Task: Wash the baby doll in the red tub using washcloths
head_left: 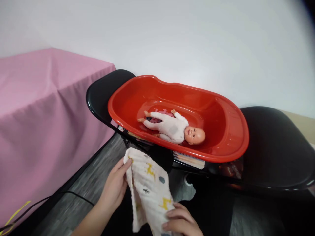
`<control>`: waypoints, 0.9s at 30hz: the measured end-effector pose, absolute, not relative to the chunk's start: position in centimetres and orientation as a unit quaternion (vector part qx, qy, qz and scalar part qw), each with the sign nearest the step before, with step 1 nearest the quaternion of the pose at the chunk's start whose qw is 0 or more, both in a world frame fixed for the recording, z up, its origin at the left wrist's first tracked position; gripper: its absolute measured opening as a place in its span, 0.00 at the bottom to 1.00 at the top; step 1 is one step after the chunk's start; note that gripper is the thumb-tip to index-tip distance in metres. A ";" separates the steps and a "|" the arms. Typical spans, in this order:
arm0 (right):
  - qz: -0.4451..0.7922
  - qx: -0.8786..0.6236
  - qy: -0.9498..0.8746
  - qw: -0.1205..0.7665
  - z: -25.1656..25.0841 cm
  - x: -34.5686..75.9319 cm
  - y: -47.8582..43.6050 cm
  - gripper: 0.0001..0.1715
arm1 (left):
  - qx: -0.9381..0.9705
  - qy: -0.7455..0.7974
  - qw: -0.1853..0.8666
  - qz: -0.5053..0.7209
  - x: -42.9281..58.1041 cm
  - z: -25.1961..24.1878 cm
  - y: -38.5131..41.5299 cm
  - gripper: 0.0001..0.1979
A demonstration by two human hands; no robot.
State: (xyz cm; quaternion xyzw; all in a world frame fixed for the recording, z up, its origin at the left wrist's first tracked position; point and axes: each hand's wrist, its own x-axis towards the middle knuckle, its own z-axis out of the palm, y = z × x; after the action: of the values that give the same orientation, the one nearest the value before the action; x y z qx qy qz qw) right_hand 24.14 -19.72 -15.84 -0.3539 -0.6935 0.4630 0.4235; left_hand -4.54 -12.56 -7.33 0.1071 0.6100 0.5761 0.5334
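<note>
A white cloth (154, 183) with yellow giraffes and dark spots hangs between my hands, in front of the tub. My left hand (116, 180) pinches its upper left corner between thumb and fingers. Lower down on the right, my right hand (183, 220) grips the cloth's other side, its fingers curled over the edge. Beyond the cloth, a red baby tub (238, 131) holds a baby doll (172, 127) in white clothes. The doll lies on its back, head to the right and feet to the left.
The tub rests across black chair seats (275, 147). A table with a pink cloth (81, 108) stands at the left. Books (189, 160) lie beneath the tub's near edge. A black cable (71, 193) runs over the floor at the lower left.
</note>
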 end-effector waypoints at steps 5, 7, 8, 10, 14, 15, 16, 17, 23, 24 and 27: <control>0.400 -0.283 -0.803 0.340 -16.9 24.2 -18.4 0.15 | 0.093 0.604 0.596 0.521 -4.5 -8.8 -13.7 0.39; 0.406 -0.349 -0.769 0.349 -17.9 23.9 -18.1 0.18 | 0.123 0.611 0.593 0.511 -4.6 -9.8 -14.7 0.43; 0.420 -0.401 -0.724 0.372 -18.6 23.7 -18.2 0.16 | 0.140 0.616 0.590 0.502 -4.8 -10.4 -15.3 0.44; 0.461 -0.507 -0.596 0.419 -20.3 22.8 -18.5 0.10 | 0.170 0.630 0.591 0.474 -5.3 -11.4 -16.5 0.43; 0.599 -0.538 -0.374 0.460 -22.5 20.2 -18.2 0.31 | 0.169 0.636 0.624 0.422 -7.0 -12.7 -18.1 0.34; 0.632 -0.517 -0.345 0.463 -22.4 19.6 -17.8 0.33 | 0.160 0.627 0.641 0.413 -7.4 -12.7 -18.3 0.32; 0.660 -0.495 -0.320 0.466 -22.1 19.0 -17.4 0.33 | 0.152 0.616 0.658 0.405 -7.6 -12.5 -18.3 0.30; 0.684 -0.478 -0.297 0.464 -21.6 18.6 -16.9 0.33 | 0.146 0.604 0.674 0.399 -7.8 -12.3 -18.2 0.30; 0.747 -0.479 -0.218 0.406 -18.1 18.5 -13.6 0.37 | 0.162 0.561 0.702 0.407 -8.1 -12.0 -15.0 0.35; 0.739 -0.482 -0.233 0.410 -17.8 18.8 -12.9 0.36 | 0.165 0.563 0.695 0.416 -8.2 -12.3 -14.3 0.35; 0.703 -0.481 -0.282 0.442 -17.6 19.4 -10.6 0.33 | 0.170 0.563 0.680 0.438 -8.1 -13.3 -12.1 0.35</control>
State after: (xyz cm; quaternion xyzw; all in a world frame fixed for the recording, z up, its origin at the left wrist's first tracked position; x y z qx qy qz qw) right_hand 19.43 -10.58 -17.57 -0.4808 -0.2820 0.7029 0.4419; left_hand -8.07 -12.09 -13.27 0.1699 0.5627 0.4383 0.6800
